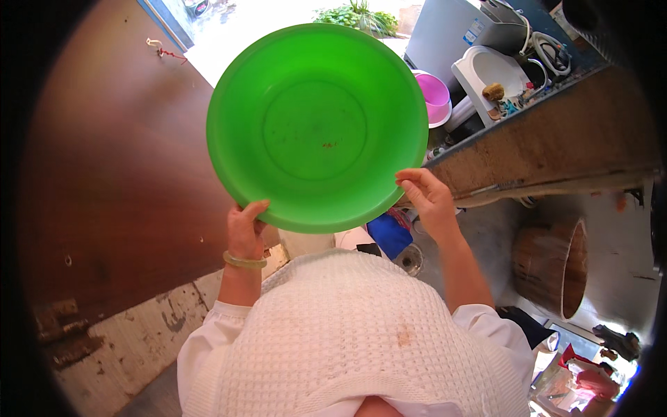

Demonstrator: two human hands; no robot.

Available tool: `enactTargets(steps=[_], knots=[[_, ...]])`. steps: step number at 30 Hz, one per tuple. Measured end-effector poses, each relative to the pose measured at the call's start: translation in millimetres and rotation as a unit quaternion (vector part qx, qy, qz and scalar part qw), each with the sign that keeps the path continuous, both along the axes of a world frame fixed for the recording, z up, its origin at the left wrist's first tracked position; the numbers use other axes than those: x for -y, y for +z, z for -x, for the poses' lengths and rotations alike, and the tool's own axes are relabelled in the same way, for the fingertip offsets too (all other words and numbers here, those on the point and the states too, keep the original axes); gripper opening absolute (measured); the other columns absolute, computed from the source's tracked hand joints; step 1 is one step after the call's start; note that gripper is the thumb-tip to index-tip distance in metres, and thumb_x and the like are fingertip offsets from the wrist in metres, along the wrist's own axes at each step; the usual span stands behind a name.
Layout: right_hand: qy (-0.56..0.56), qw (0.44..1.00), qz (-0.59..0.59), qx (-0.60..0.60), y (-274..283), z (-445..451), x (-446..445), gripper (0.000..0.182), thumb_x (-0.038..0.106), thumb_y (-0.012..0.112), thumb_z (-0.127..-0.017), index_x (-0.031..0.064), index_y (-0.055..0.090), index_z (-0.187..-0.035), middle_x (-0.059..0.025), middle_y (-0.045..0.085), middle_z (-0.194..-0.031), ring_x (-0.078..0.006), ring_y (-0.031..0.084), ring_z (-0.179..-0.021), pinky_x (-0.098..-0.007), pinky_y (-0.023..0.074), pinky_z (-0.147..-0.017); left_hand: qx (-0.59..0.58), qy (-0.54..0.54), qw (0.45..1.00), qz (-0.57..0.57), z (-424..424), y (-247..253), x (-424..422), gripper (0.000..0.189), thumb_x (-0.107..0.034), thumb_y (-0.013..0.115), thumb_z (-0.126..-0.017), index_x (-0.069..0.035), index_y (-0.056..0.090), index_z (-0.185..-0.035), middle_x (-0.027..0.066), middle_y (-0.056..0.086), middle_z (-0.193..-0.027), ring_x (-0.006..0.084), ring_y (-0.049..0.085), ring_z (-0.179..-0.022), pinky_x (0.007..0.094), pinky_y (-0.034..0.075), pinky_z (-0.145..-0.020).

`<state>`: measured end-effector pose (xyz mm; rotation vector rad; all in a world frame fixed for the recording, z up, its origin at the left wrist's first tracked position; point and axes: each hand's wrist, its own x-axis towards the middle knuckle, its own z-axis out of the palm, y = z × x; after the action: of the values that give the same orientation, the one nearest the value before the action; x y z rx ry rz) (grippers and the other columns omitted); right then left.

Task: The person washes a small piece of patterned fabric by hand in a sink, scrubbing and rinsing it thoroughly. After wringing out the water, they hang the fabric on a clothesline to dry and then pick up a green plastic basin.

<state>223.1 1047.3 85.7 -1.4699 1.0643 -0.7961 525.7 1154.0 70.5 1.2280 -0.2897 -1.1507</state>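
A large round green plastic basin (315,130) is held up in front of me, tilted so that its inside faces me. My left hand (246,229), with a pale bangle on its wrist, grips the near left rim. The thumb lies over the edge there, and the fingers are hidden behind. At the lower right rim is my right hand (428,200), thumb and fingertips drawn together in front of the edge. Whether they pinch the rim or anything small cannot be told. A few brown specks (329,145) mark the basin's bottom.
A brown wooden door (130,182) stands on the left, beside a bright doorway. Beyond the basin are a washing machine (443,31), a pink bucket (433,91) and a white washbasin (469,65). To the right stands a brown barrel-like container (544,268).
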Motion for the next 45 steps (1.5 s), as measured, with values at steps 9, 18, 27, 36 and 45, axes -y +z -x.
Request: enactTargets(steps=[9,18,27,36,45], knots=[[-0.030,0.994,0.098,0.033,-10,-16,93,0.016,0.004,0.057,-0.087,-0.0007,0.060,-0.101,-0.0082,0.065,-0.090,-0.0153,0.062,-0.084,-0.0267,0.0481,-0.075,0.059,-0.015,0.998,-0.020,-22,27,139,0.023,-0.001,0.062,-0.078,-0.002,0.058,-0.100,0.0050,0.063,-0.088,0.0133,0.062,-0.075,0.0240,0.052,-0.063],[-0.133,0.990,0.040,0.028,-15,-4,172,0.013,0.004,0.055,-0.088,-0.0006,0.060,-0.100,-0.0081,0.065,-0.092,-0.0156,0.063,-0.087,-0.0273,0.0485,-0.077,0.030,-0.122,0.992,0.016,-31,36,319,0.021,-0.002,0.060,-0.080,-0.003,0.058,-0.100,0.0044,0.063,-0.087,0.0133,0.061,-0.072,0.0251,0.051,-0.064],[-0.347,0.937,-0.029,0.029,-30,-20,235,0.012,0.005,0.055,-0.089,-0.0001,0.059,-0.099,-0.0072,0.065,-0.092,-0.0138,0.063,-0.085,-0.0271,0.0485,-0.077,0.000,-0.309,0.947,0.083,-17,31,534,0.020,-0.005,0.056,-0.082,0.001,0.058,-0.101,0.0076,0.065,-0.093,0.0175,0.064,-0.082,0.0278,0.053,-0.071],[-0.443,0.894,-0.015,-0.060,-17,-82,297,0.013,0.007,0.052,-0.092,0.0024,0.059,-0.102,-0.0039,0.064,-0.095,-0.0106,0.061,-0.086,-0.0243,0.0473,-0.073,-0.019,-0.444,0.889,0.112,14,46,707,0.022,-0.003,0.056,-0.083,0.001,0.057,-0.104,0.0085,0.065,-0.093,0.0177,0.064,-0.082,0.0282,0.053,-0.071],[-0.547,0.837,-0.005,0.001,-28,-51,333,0.012,0.003,0.057,-0.089,0.0005,0.059,-0.100,-0.0084,0.066,-0.091,-0.0136,0.064,-0.084,-0.0269,0.0497,-0.073,0.011,-0.451,0.885,0.114,80,55,775,0.022,-0.004,0.057,-0.086,0.001,0.057,-0.107,0.0107,0.065,-0.098,0.0193,0.065,-0.084,0.0289,0.055,-0.070]])
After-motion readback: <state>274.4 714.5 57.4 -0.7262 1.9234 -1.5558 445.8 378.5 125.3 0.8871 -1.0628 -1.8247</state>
